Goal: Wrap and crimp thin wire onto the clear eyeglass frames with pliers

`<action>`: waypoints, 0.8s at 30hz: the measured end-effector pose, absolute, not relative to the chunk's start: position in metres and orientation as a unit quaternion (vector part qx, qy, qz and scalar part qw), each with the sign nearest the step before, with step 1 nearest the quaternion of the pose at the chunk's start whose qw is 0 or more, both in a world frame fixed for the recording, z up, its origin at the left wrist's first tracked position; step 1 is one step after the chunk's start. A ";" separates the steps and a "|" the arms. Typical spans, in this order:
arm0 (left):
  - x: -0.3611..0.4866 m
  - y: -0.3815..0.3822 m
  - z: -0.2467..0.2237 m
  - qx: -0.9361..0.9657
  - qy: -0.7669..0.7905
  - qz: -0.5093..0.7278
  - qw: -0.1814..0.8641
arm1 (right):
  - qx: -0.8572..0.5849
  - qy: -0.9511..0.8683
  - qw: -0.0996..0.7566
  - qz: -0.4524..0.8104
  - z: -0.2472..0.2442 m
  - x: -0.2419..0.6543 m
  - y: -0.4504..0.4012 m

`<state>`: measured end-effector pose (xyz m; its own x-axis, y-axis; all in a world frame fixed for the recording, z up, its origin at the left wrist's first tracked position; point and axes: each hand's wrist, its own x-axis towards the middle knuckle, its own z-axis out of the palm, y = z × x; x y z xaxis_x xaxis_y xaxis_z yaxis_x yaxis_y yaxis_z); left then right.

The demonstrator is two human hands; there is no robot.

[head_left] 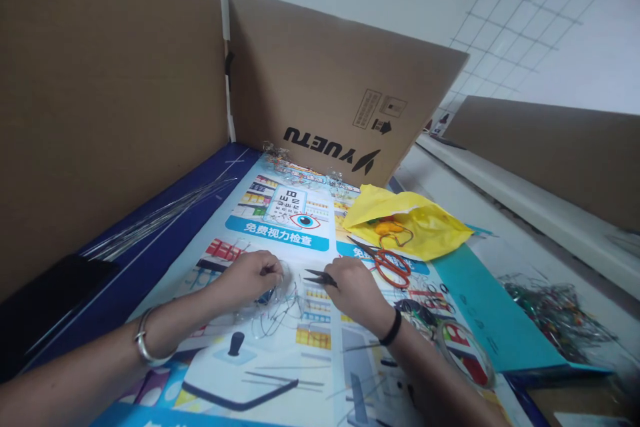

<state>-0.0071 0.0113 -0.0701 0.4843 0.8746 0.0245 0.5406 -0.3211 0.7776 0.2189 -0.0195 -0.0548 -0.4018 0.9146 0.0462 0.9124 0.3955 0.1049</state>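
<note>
My left hand (247, 275), a silver bangle on its wrist, is closed in a pinch on thin wire. Loops of this fine silvery wire (280, 313) spread below and beside the fingers, over a printed poster sheet. Facing it a short gap away, my right hand (356, 288) grips dark needle-nose pliers (320, 277), whose slim jaws are parted and point left toward the wire. Its palm hides the plier handles. Just beyond the right hand lie scissors with orange handles (393, 268), blades toward the upper left.
Cardboard panels (320, 73) wall off the left and back. A yellow bag (435, 227) gapes behind the scissors, with orange items inside. Straight wires (165, 217) lie at left, a clear tape roll (487, 363) near my right forearm, tangled wire (555, 317) at far right.
</note>
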 end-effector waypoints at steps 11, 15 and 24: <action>-0.006 0.012 -0.073 0.794 0.454 0.222 0.337 | 0.469 0.845 -0.067 0.246 -0.058 0.219 -0.023; -0.005 0.011 -0.070 0.799 0.454 0.214 0.331 | 0.449 0.857 -0.082 0.240 -0.063 0.217 -0.024; -0.006 0.010 -0.071 0.796 0.436 0.216 0.361 | 0.531 0.840 -0.018 0.109 -0.066 0.217 -0.022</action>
